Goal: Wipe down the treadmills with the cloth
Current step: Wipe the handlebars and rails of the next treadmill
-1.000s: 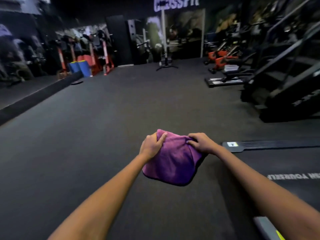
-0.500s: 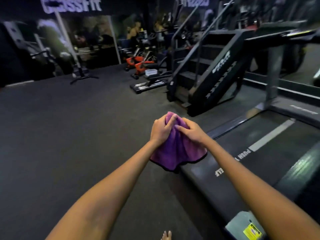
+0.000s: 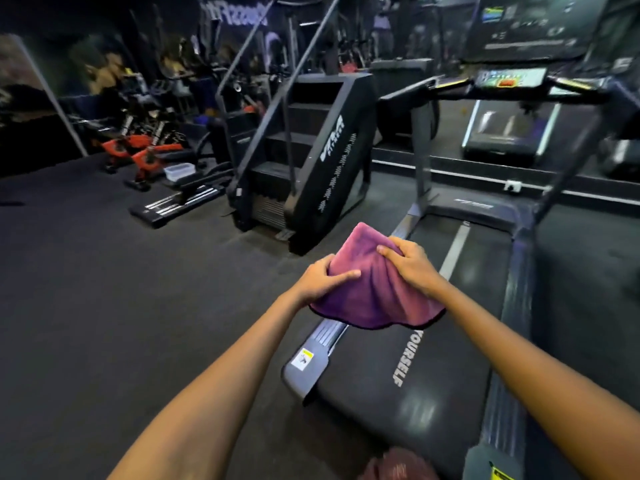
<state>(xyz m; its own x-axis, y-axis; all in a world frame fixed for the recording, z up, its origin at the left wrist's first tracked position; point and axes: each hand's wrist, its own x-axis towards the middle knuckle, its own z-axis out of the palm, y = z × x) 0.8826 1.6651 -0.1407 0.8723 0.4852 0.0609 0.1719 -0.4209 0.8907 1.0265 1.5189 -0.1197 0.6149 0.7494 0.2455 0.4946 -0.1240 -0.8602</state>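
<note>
A purple cloth (image 3: 374, 296) hangs in the air between both my hands, above the rear left part of a black treadmill. My left hand (image 3: 320, 280) grips its left side with the thumb laid across the front. My right hand (image 3: 410, 263) pinches the upper right fold. The treadmill belt (image 3: 426, 375) carries white lettering and runs away to the upper right. Its grey left side rail (image 3: 325, 336) passes under the cloth. The console (image 3: 507, 79) and handlebars stand at the far end.
A black stair climber (image 3: 311, 161) stands just left of the treadmill. Orange exercise bikes (image 3: 145, 150) and a low black machine (image 3: 180, 202) sit further left. Dark rubber floor (image 3: 104, 289) spreads out to the left. A mirror wall (image 3: 502, 133) lies behind the treadmill.
My view has swung right and closer, so the treadmill now lies straight ahead under the cloth. Both hands have kept hold of the cloth and spread it a little wider.
</note>
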